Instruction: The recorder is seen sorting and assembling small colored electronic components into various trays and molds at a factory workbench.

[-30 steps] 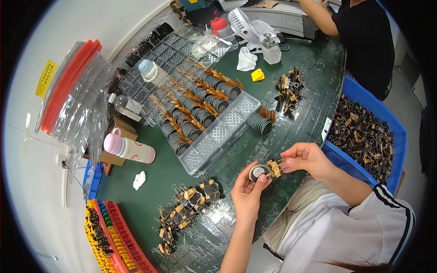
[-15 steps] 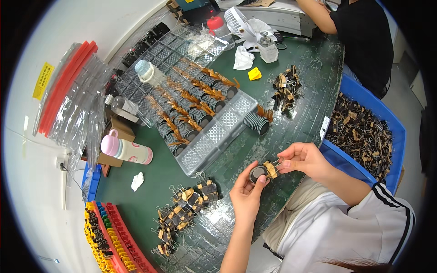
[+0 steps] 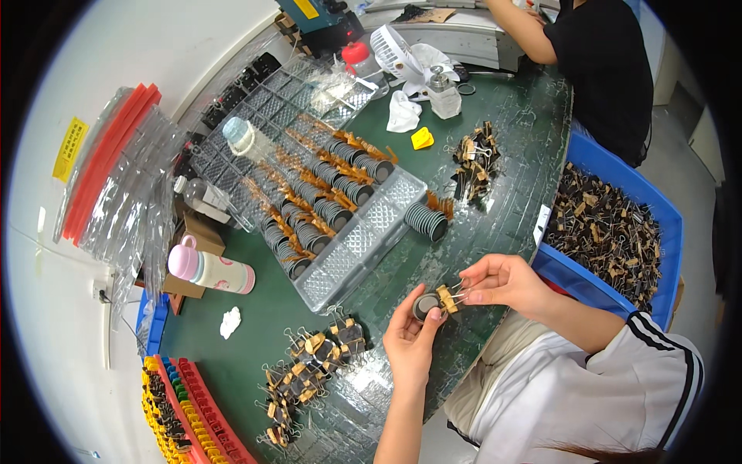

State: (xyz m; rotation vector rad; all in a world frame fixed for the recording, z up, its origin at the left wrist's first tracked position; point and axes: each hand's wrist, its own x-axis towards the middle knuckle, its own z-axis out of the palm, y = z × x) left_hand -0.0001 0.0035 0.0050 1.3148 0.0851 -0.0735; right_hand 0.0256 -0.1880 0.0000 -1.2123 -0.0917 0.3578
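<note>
Since the earlier frames the viewpoint has shifted, and most tabletop items now sit slightly lower and further left; the hands have kept their grip. The green tabletop (image 3: 495, 224) is glossy and scuffed, with a curved right edge. A white wall (image 3: 66, 286) closes the left side, with red strips (image 3: 112, 158) and clear plastic standing against it. At far right is a person in a black shirt (image 3: 607, 73).

The left hand (image 3: 410, 344) reaches up from the near edge, fingers curled around a grey disc (image 3: 426, 306), thumb on its near rim. The right hand (image 3: 506, 284) comes in from the right, fingers nearly closed on the wire handles of a clip (image 3: 447, 298) at the disc's right edge. Disc and clip are above the tabletop's near right part; whether the clip bites the disc cannot be told.

Beyond the hands stands a clear tray (image 3: 363, 236) of disc rows, a disc stack (image 3: 425, 222) just beside its right end. Clip clusters lie near left (image 3: 313, 363) and far right (image 3: 475, 162). A blue bin (image 3: 674, 255), full of clips, stands off the right edge. A bottle (image 3: 220, 271) lies left of the tray; a fan (image 3: 394, 52) stands beyond it.
</note>
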